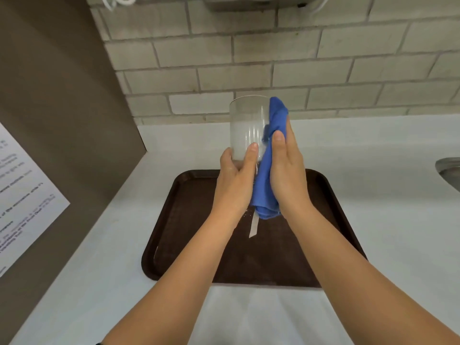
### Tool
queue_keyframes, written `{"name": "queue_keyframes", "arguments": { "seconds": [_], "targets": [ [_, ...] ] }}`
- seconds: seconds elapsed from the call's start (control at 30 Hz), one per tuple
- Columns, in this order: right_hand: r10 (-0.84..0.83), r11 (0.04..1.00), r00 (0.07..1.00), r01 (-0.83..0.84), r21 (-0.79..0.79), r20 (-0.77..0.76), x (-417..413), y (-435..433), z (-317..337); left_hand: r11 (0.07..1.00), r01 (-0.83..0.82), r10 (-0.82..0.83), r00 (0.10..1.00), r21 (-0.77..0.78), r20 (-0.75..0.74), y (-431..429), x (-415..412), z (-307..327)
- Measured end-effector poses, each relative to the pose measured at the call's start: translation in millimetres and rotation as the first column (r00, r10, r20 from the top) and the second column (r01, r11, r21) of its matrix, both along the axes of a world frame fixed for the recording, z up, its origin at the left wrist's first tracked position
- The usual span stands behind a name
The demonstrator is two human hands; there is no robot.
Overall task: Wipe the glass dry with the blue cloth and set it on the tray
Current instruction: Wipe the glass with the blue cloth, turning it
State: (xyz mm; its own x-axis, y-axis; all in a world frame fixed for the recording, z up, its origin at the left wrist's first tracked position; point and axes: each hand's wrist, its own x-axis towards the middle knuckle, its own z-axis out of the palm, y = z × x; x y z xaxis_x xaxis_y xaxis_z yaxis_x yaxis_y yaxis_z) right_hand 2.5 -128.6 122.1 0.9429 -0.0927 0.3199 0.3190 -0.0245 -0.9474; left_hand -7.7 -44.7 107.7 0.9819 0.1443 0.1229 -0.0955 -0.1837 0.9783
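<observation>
Gripping the lower part of a clear, straight-sided drinking glass (246,128), left hand (235,180), thumb and fingers wrapped closed around the base, at the centre of the frame. Held upright, or nearly so, mouth upward, above the far edge of a dark brown rectangular plastic tray (189,220) and not touching it. Pressed flat against the right side of the glass, right hand (286,168), fingers extended and palm closed on a bunched blue cloth (267,170) sandwiched between palm and glass wall. Rose above the fingertips nearly to the rim, one end of the cloth; hung below the heel of the hand, the other end, over the tray. Lay in the lower middle of the frame on a pale white countertop (385,195), the tray, with a pale narrow strip (254,226) on its surface between the two wrists and a few small bright specks beside it. Ran across the upper frame, a grey brick-pattern tiled wall (323,58). Stood at the left, a brown panel (62,95) bearing a printed white paper sheet (27,195), text too blurred to read. Showed at the right edge, the curved metal rim of a sink (449,170).
</observation>
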Motion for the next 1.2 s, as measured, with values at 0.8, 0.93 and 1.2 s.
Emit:
{"name": "queue_keyframes", "arguments": {
  "seconds": [0.8, 0.93, 1.2],
  "targets": [
    [0.073, 0.997, 0.997, -0.072, -0.01, 0.029, -40, 15, -18, 0.666, 0.33, -0.422, 0.906, -0.669, 0.027, 28, 0, -11],
    [0.065, 0.971, 0.991, -0.036, -0.237, 0.118, -28, 13, -2, 0.727, 0.289, -0.379, 0.925, -0.623, -0.013, 28, 3, -2],
    [0.03, 0.948, 0.983, 0.03, -0.318, 0.181, -21, 29, -9, 0.921, 0.162, -0.205, 0.975, -0.354, -0.087, 33, 8, 10]
  ]
}}
